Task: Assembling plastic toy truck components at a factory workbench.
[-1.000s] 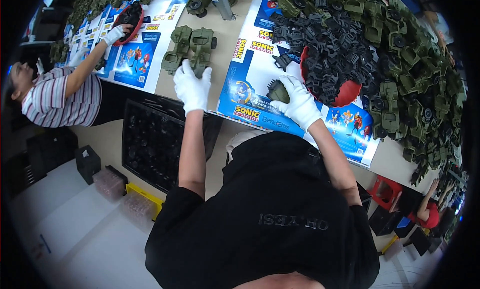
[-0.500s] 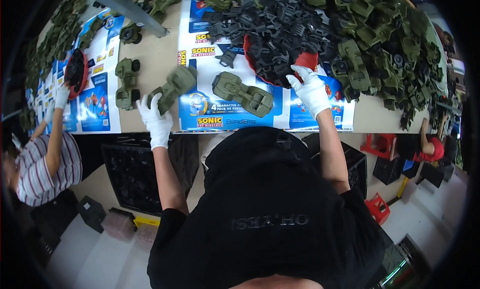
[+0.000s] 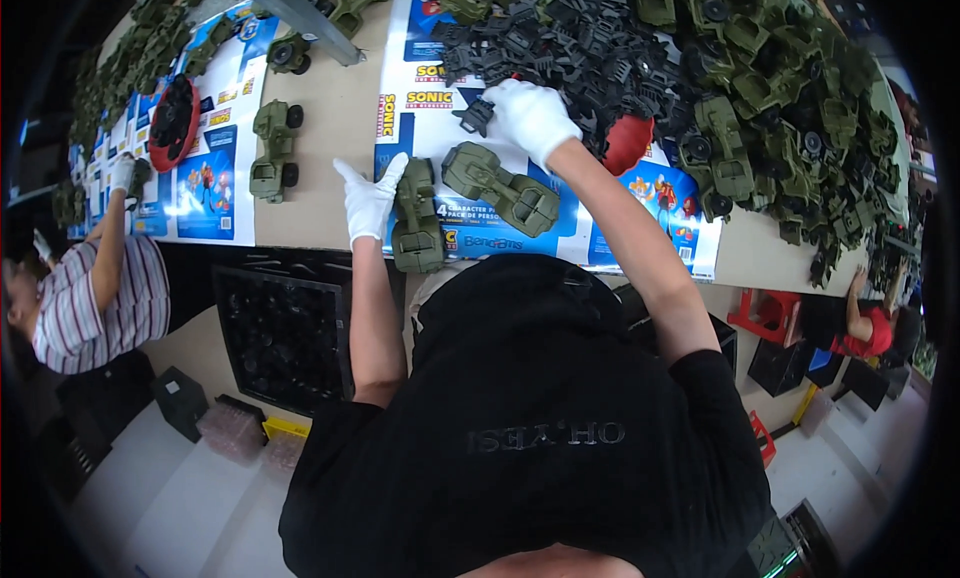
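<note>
My left hand (image 3: pixel 370 198), in a white glove, is open beside an olive-green toy truck body (image 3: pixel 418 216). Its thumb and fingers are spread, with the thumb close to the truck's upper end. To the right, a second olive-green truck body (image 3: pixel 500 188) lies at a slant on the printed sheet. My right hand (image 3: pixel 535 121), also gloved, reaches to the left edge of the dark pile. Its fingertips point down beside a small black plastic part (image 3: pixel 475 116); the glove partly hides them, so any grip on the part is unclear.
Black plastic parts (image 3: pixel 600 58) are heaped around a red tray (image 3: pixel 628 146). Olive truck bodies (image 3: pixel 760 88) pile up at right; another wheeled one (image 3: pixel 272 150) stands at left. A metal post (image 3: pixel 310 20) crosses the upper left. A person in a striped shirt (image 3: pixel 105 303) works at left.
My right hand has moved left from the tray's right side to the small black part. The left truck body has shifted right and straightened, and my left hand is now beside it.
</note>
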The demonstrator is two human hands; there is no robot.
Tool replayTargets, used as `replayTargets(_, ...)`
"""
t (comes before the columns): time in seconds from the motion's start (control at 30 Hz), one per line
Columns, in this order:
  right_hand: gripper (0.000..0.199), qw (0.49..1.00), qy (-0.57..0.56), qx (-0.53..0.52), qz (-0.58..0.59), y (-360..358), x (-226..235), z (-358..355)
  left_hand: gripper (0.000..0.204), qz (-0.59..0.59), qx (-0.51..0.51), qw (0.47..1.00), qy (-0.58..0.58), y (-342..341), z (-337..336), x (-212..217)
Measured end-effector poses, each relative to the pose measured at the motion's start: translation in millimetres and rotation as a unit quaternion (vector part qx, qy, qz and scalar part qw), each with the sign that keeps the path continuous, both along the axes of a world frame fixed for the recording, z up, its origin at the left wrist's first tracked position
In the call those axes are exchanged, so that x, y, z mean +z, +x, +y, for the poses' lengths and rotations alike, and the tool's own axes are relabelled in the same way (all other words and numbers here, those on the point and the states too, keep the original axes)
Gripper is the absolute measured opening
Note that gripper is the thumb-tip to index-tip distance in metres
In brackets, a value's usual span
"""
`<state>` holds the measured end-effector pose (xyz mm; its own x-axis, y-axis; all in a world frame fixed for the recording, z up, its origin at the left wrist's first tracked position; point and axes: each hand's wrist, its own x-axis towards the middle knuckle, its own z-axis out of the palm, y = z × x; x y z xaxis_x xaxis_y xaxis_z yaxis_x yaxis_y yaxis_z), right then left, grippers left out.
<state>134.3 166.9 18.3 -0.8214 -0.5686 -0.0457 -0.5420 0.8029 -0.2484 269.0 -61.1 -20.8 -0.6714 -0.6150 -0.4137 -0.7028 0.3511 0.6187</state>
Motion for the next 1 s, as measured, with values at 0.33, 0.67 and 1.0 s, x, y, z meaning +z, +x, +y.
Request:
replayTargets(0.33, 0.023, 0.953, 0.21, 0.218, -0.019, -41, -49, -60, 0.102, 0.105, -0.111, 0.985, 0.085, 22, 16, -5)
replayTargets(0.67, 0.033, 0.872, -0.345, -0.101, -0.332, 3, 70, 9, 0.084, 0.201, -0.212, 0.809, 0.509, 12, 33, 135)
replayTargets(1.0, 0.051, 0.791, -0.464, 0.027, -0.398, 53, 110, 89, 0.094, 0.183, -0.275, 0.81, 0.485, 5, 91, 149)
